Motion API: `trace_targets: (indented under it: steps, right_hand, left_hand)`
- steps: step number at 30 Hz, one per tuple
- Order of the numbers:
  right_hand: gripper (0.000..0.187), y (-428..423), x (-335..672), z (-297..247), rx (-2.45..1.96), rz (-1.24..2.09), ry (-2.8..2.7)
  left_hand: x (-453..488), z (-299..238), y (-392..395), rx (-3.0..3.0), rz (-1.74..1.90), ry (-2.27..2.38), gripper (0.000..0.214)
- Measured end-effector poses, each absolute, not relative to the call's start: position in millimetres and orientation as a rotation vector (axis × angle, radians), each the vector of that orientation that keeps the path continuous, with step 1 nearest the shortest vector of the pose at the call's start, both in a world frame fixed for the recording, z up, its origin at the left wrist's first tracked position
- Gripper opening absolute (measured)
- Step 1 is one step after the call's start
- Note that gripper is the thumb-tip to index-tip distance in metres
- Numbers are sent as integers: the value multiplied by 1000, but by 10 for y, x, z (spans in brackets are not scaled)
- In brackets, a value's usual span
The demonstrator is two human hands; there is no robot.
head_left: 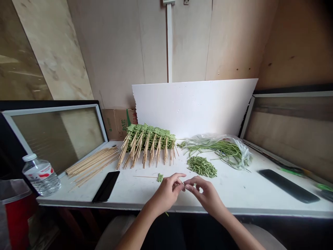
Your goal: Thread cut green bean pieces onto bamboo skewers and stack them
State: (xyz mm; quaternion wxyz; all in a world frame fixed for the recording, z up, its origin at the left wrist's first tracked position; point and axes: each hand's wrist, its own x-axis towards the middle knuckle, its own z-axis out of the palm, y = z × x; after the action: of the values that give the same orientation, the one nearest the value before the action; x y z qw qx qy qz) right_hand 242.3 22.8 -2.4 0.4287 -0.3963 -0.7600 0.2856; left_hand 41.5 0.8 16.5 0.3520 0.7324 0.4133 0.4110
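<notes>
My left hand (173, 187) and my right hand (199, 187) meet over the front of the table, thumbs and fingers pinched together. Something small and dark seems to be between the fingertips, too hidden to name. Just left of them lies a bamboo skewer (145, 176) with a few short green bean pieces (160, 177) threaded on its end. Behind my right hand is a heap of cut green bean pieces (201, 166). Farther back, finished bean skewers (151, 137) are stacked in layers, their bare sticks pointing toward me.
Loose bamboo skewers (93, 163) lie at the left, near a black phone (106, 186) and a water bottle (41, 175). Long uncut beans (223, 147) sit in a clear plastic bag (244, 156). A dark flat object (288, 185) lies at right. A white board (195, 107) stands behind.
</notes>
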Motion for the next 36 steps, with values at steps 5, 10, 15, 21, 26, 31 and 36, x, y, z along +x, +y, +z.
trace_targets:
  steps: [5,10,15,21,26,31,36]
  right_hand:
    - [33,261,2492,-31,-1037,631,-1823]
    - [30,190,2456,46,-999,621,-1872]
    - [32,118,2394,96,-982,568,-1894]
    - [37,132,2352,17,-893,754,-1874]
    - [45,119,2316,28,-787,915,-1843]
    - [34,220,2472,24,-919,705,-1797]
    - [42,597,2808,-192,-1171,348,-1820]
  left_hand:
    - [386,210,7,1863,1051,1139,23]
    - [389,322,-50,1969,1196,1157,15]
    - [399,397,-112,2083,1276,1124,13]
    - [366,361,-98,2157,1259,1002,30]
    - [315,326,-50,2089,1189,927,30]
    - [185,329,49,2020,1257,1061,18]
    - [61,281,148,2036,1317,1220,24]
